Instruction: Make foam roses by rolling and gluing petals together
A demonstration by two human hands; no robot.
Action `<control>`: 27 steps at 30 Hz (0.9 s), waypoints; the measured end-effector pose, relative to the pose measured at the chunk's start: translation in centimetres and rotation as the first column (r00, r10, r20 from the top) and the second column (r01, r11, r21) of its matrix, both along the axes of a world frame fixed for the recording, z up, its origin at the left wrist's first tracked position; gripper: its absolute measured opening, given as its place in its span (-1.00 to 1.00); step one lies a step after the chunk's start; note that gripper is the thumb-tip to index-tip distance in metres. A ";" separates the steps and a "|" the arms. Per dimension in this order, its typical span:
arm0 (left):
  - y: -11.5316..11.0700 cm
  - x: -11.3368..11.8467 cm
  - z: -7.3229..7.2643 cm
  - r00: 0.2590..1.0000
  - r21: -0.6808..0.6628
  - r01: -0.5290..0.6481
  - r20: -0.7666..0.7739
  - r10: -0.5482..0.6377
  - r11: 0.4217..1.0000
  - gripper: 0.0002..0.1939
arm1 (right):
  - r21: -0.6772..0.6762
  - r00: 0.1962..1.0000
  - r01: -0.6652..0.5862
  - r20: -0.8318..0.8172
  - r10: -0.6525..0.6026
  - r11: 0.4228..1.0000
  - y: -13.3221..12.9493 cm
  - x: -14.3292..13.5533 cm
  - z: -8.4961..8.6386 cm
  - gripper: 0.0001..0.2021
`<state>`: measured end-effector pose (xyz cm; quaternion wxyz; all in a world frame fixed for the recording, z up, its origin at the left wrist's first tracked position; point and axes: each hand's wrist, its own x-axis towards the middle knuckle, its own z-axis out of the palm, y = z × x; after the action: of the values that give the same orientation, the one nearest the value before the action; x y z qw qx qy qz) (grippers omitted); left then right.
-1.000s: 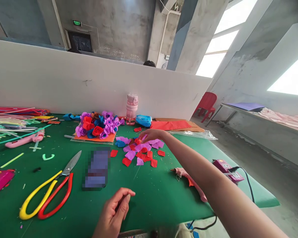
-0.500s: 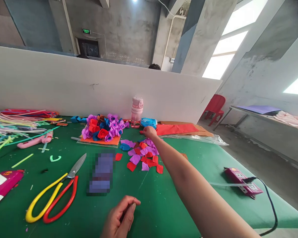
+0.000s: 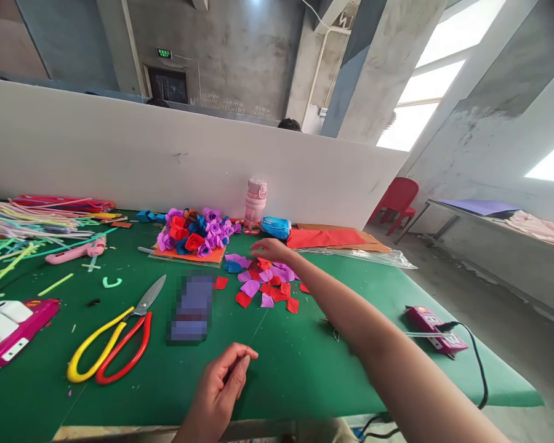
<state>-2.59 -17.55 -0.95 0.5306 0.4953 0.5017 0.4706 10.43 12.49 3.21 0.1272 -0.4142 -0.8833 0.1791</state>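
Behind the scissors (image 3: 127, 332) lie paper flowers (image 3: 194, 232), with a bottle (image 3: 256, 206) to their right.

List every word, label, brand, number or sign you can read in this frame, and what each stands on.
"EXIT": lit green sign on the far wall; the characters above it are too small to read.
Pale handwriting on the grey concrete wall: illegible.
Blue shiny soft packet: printing too small.
Magenta-and-white power strip at right: markings too small.

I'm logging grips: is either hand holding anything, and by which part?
The left hand may pinch something thin between thumb and forefinger, but that cannot be told; the right hand, near the loose pieces, shows nothing clearly held.
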 end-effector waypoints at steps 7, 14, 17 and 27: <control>0.2 -0.1 0.3 1.000 0.041 0.013 -0.001 -0.013 0.999 -0.61 | 0.095 0.983 -0.081 0.175 0.063 0.992 -3.4 -5.9 -1.9 -0.68; 0.2 -0.2 0.4 1.000 0.092 0.007 0.014 -0.008 0.996 -0.63 | 0.209 0.943 -0.103 0.332 0.029 0.972 -5.6 -2.3 1.2 -0.81; 0.3 -0.2 0.2 1.000 0.131 -0.004 0.007 0.003 0.991 -0.64 | 0.259 0.946 -0.146 0.318 0.058 0.955 -8.5 -3.6 1.1 -0.75; 0.6 -0.1 -0.1 0.999 0.172 -0.050 0.008 0.049 0.984 -0.65 | 0.367 0.944 -0.154 0.328 0.027 0.918 -12.5 -7.2 -0.6 -0.78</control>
<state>-2.65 -16.99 -1.00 0.4750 0.5257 0.4704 0.5260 3.25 0.00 2.62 0.0550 -0.3624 -0.9283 -0.0617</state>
